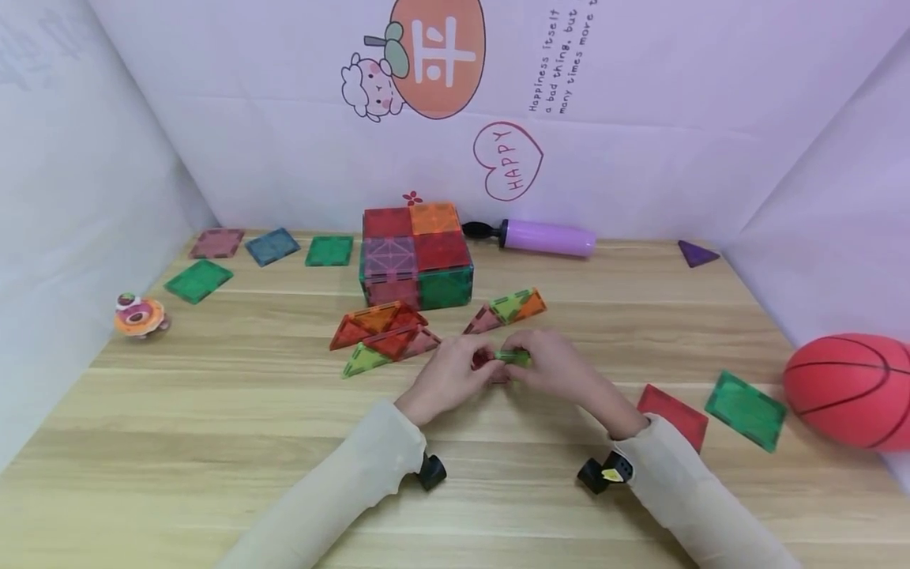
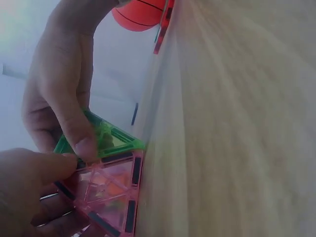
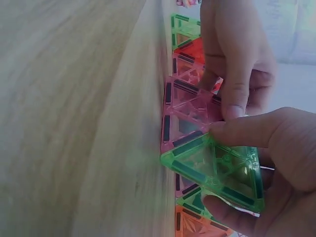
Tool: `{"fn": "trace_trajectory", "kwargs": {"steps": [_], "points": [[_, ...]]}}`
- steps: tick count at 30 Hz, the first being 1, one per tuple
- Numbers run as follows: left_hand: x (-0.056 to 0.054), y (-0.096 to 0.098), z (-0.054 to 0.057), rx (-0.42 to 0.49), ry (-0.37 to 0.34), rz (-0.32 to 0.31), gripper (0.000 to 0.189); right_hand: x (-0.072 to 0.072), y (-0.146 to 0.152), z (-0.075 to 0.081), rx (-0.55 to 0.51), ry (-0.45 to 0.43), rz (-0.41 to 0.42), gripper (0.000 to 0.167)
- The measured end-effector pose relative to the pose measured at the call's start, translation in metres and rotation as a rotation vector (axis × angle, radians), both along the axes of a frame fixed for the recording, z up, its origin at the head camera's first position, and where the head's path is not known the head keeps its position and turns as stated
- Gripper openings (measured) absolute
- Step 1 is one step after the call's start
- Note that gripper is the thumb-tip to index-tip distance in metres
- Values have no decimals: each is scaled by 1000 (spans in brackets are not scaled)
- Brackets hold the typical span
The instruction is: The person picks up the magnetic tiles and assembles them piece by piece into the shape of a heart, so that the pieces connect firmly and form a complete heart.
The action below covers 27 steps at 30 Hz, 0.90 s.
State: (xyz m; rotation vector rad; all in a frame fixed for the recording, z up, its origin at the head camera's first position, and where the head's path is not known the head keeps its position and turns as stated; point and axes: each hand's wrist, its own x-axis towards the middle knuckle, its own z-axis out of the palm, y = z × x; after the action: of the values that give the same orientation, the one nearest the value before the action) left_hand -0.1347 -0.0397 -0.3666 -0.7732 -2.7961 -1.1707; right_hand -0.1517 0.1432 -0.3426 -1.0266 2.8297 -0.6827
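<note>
My left hand [image 1: 451, 375] pinches pink magnetic tiles [image 2: 108, 190] between thumb and fingers, low over the table. A green triangular magnetic tile [image 3: 222, 170] is pinched by my right hand [image 1: 550, 363]. Its lower corner meets the pink piece's edge in both wrist views. In the head view the hands cover most of these pieces. Just behind them stands a pink, green and orange strip of triangles [image 1: 508, 310]. Left of my left hand are two more strips, a red-orange one [image 1: 377, 320] and a green, red and pink one [image 1: 391, 348].
A box of coloured tiles [image 1: 415, 257] stands behind the strips, beside a purple pump [image 1: 547, 239]. At right lie a red tile [image 1: 675, 415], a green tile [image 1: 746, 409] and a red ball [image 1: 849, 391]. Several loose tiles and a small toy [image 1: 140, 316] are at left.
</note>
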Motion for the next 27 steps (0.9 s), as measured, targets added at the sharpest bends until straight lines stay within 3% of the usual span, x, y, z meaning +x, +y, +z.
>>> {"fn": "trace_trajectory", "kwargs": {"steps": [3, 5, 8, 13, 16, 20, 23, 27], "points": [[0, 0, -1, 1, 57, 7, 9, -8, 8, 4, -10, -73, 65, 13], [0, 0, 0, -2, 80, 4, 9, -16, 20, 11, -36, -168, 108, 17], [0, 0, 0, -9, 95, -7, 8, -32, 43, 24, -63, -255, 86, 22], [-1, -1, 1, -17, 100, -21, 6, -78, 91, 36, -4, -186, -170, 33], [-2, -1, 1, -22, 92, -29, 7, -112, 129, 31, 69, -147, -334, 43], [-3, -1, 1, -35, 79, -33, 7, -149, 178, 17, 176, -175, -485, 63], [-3, 0, 1, -46, 79, -36, 8, -164, 205, 6, 227, -251, -538, 81], [-1, 2, 1, -47, 75, -48, 8, -167, 228, -4, 279, -379, -555, 93]]}}
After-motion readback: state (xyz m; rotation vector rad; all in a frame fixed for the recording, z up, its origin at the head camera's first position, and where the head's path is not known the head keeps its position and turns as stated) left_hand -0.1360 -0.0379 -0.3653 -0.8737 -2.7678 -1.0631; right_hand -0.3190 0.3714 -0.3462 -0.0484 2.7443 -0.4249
